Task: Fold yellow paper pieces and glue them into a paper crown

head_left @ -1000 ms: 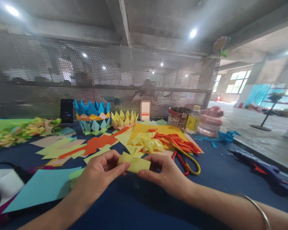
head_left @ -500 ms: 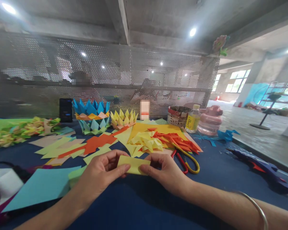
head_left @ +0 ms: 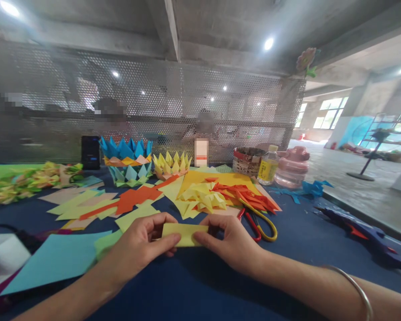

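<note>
Between my two hands is a small rectangle of yellow paper [head_left: 185,229], held a little above the dark blue table [head_left: 173,290]. My left hand [head_left: 150,238] pinches its left end, thumb on the near face and fingers behind. My right hand [head_left: 225,236] grips the right end the same way. Just beyond them lie a pile of folded yellow paper pieces [head_left: 202,198] and a pile of folded orange pieces [head_left: 243,194], both on larger yellow sheets. Scissors [head_left: 259,223] with red and yellow handles rest right of my right hand.
Blue and yellow folded-paper crowns [head_left: 127,154] stand at the back, near a woven basket [head_left: 249,160], a yellow-labelled bottle [head_left: 268,167] and a pink jug [head_left: 292,167]. A glue gun [head_left: 361,229] lies at right. Light blue paper [head_left: 58,258] lies left, partly behind my left forearm.
The yellow paper has tipped slightly, showing its face flatter towards me, and both thumbs press on it a bit lower. Both hands keep hold of it.
</note>
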A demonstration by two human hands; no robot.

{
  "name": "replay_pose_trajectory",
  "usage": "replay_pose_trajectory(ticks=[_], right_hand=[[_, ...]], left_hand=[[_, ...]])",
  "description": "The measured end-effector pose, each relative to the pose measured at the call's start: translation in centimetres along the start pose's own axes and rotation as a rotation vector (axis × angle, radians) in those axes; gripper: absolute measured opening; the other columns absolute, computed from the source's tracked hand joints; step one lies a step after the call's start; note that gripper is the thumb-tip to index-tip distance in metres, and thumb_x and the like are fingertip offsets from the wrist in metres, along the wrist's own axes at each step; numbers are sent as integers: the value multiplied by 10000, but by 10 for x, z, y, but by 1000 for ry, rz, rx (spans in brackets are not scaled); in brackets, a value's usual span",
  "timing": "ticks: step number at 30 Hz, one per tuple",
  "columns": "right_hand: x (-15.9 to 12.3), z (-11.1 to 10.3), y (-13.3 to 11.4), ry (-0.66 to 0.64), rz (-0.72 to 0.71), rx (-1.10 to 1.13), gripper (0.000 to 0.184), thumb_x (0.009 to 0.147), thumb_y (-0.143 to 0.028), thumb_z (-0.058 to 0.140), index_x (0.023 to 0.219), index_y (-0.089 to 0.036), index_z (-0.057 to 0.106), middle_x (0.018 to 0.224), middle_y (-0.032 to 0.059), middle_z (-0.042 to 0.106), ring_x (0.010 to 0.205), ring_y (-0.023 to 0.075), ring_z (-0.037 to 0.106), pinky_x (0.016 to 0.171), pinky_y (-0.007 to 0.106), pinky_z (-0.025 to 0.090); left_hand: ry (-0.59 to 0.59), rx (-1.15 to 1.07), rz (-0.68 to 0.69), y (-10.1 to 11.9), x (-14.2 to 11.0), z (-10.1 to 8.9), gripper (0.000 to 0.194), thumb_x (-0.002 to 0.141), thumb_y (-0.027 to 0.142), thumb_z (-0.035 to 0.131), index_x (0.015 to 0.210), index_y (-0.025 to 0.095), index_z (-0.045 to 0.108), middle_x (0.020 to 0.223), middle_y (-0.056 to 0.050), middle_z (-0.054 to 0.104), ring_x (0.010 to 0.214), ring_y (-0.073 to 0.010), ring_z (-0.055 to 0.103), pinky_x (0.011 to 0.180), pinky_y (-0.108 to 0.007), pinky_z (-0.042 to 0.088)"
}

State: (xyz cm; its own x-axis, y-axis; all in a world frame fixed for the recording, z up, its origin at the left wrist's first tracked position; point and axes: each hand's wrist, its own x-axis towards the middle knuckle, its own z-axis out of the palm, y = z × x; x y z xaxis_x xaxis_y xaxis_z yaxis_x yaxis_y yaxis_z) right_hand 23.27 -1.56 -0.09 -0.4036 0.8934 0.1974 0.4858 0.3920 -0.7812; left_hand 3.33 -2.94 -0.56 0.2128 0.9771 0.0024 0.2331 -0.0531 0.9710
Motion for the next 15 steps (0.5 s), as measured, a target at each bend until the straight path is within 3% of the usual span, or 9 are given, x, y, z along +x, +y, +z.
replay_pose_trajectory(ticks=[8,15], right_hand=[[-3,3,5,-19,-139,-64,155,805,-278,585,747,-150,651,670,-8,602,641,96,495,592,203,367],[-4,3,5,-38,-137,-39,168,810,-288,578,756,-149,656,673,-13,597,644,92,493,598,201,368]], left_hand=[[-194,76,-40,0,-2,2,292,751,447,631,701,160,605,594,21,577,545,-109,543,547,-217,449],[-197,114,-51,-3,-1,2,325,761,465,617,666,157,583,557,22,583,512,-102,536,524,-211,446]])
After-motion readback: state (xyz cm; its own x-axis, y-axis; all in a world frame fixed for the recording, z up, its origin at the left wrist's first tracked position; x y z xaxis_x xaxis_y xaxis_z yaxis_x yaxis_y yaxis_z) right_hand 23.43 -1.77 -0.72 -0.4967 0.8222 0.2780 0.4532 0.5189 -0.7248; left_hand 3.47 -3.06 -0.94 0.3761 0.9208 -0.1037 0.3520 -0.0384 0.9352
